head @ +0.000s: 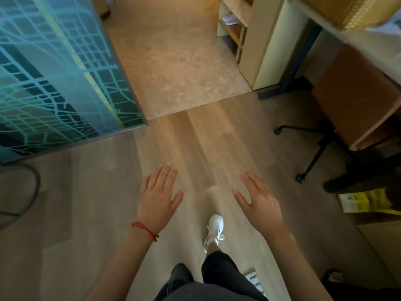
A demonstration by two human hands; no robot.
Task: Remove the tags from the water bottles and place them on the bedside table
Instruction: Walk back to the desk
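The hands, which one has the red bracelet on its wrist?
The left hand; a red bracelet circles its wrist, while the right hand has a bare wrist.

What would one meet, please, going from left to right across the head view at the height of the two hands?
Left hand with red bracelet → right hand → chair caster → yellow package.

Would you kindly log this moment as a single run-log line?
phase: walking | left hand: open, empty | right hand: open, empty | bottles, tags: not in view | ahead: wood floor, office chair
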